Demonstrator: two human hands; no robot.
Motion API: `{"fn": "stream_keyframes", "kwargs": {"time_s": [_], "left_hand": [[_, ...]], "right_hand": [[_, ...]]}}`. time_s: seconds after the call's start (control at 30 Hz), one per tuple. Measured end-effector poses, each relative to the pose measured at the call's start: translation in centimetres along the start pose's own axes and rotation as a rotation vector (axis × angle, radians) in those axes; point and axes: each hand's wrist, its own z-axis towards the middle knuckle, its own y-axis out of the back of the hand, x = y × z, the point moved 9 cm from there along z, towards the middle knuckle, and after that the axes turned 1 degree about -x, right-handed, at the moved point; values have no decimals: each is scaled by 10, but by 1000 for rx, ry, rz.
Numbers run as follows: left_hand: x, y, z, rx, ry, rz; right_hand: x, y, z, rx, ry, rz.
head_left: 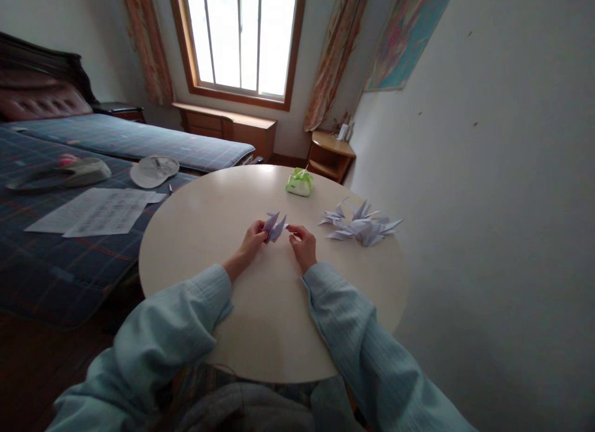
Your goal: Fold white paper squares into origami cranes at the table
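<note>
Our left hand (253, 237) pinches an origami crane (277, 229) over the bench (186, 233); our right hand (304, 243) curls at its right side, and we cannot tell whether those fingers grip. We judge the paper light, crisp, easily creased, best held at the thick folded base. Two points rise, leaning right; the long axis seems to run between our hands. Further right lie more folded-paper pieces (365, 230); beyond our hands, a green tissue packet (300, 182).

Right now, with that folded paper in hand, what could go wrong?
The folded paper looks thin, so a hard squeeze by the left hand might crumple it. The loose pile of folded pieces lies near the edge of the round table, so a brush from the right hand might knock some off.
</note>
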Motion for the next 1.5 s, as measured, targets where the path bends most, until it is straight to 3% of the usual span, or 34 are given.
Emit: {"fn": "stream_keyframes", "kwargs": {"time_s": [0.57,1.07,1.33,1.5], "left_hand": [[-1,0,-2,-3,-3,-13],[-1,0,0,2,-22,-4],[3,1,2,-2,-15,-14],[2,-2,2,23,-19,-25]], "right_hand": [[-6,1,0,-22,-50,-6],[-1,0,-2,-5,-10,-101],[2,4,-1,-60,29,-118],[-3,5,0,-70,-27,-90]]}}
